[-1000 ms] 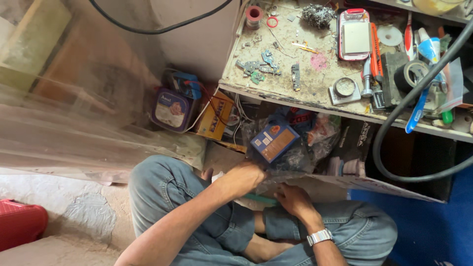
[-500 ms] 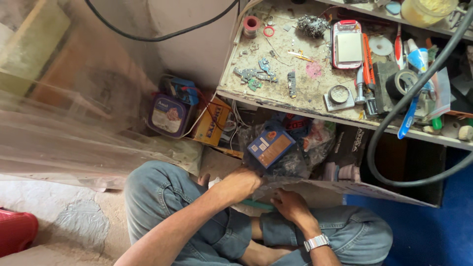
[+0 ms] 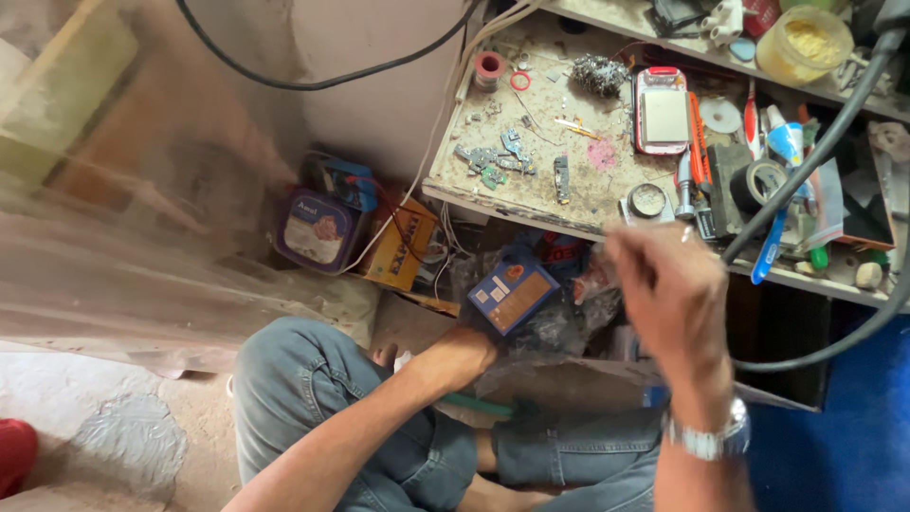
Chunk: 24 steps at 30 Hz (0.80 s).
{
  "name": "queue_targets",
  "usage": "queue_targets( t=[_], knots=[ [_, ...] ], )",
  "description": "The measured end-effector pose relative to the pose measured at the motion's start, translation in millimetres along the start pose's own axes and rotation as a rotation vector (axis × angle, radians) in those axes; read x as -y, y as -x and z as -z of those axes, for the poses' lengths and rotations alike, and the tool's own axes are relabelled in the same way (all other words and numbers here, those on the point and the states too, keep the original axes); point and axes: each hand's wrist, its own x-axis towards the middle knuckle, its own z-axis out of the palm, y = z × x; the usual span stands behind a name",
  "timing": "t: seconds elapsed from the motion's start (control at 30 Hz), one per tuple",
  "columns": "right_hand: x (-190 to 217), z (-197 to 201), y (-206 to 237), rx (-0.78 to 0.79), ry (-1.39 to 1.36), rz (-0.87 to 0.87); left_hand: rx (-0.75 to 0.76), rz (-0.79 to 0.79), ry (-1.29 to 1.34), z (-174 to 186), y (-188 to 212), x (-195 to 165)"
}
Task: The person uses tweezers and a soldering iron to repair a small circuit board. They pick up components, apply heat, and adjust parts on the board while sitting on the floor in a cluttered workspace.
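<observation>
The person sits low in blue jeans [image 3: 360, 417], knees bent under the camera. The left hand [image 3: 464, 356] reaches forward from the lap, its fingers closed around the lower edge of a small blue box [image 3: 512, 296] with an orange label, holding it tilted just below the front edge of the bench [image 3: 531, 194]. The right hand [image 3: 668, 294], with a silver watch [image 3: 706, 438] on its wrist, is raised and blurred in front of the bench's front edge; whether it grips anything cannot be told.

Behind the box, under the bench, lies a crumpled heap of clear plastic bags [image 3: 559, 327]. To the left, against the wall, stand a yellow carton [image 3: 403, 246] and a round purple tub [image 3: 315, 229], its lid on.

On the dusty bench top lie small metal parts [image 3: 498, 156] near the front edge, a spool of red wire [image 3: 489, 66] at the back left corner, a red-cased phone [image 3: 662, 109] towards the middle, and a roll of black tape [image 3: 761, 182] further right. A yellowish jar [image 3: 802, 43] of powder stands on the shelf beyond. A thick black cable [image 3: 815, 152] hangs across the right end, crowding that side.
</observation>
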Motion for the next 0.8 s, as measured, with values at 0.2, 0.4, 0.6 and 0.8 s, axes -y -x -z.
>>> queue_targets(
  t=[0.2, 0.4, 0.6, 0.8],
  knots=[
    [-14, -25, -95, 0.228, 0.270, 0.328, -0.226, -0.068, 0.054, -5, -3, 5],
    [-17, -31, -110, 0.405, 0.386, 0.356, -0.196, -0.025, -0.044, -4, -1, 3],
    [-15, -22, -116, 0.439, 0.375, 0.368, -0.245, -0.043, 0.038, -1, 1, 1],
    [-8, 8, -92, 0.405, 0.192, 0.124, -0.281, -0.055, 0.229, 37, 2, -10]
  ],
)
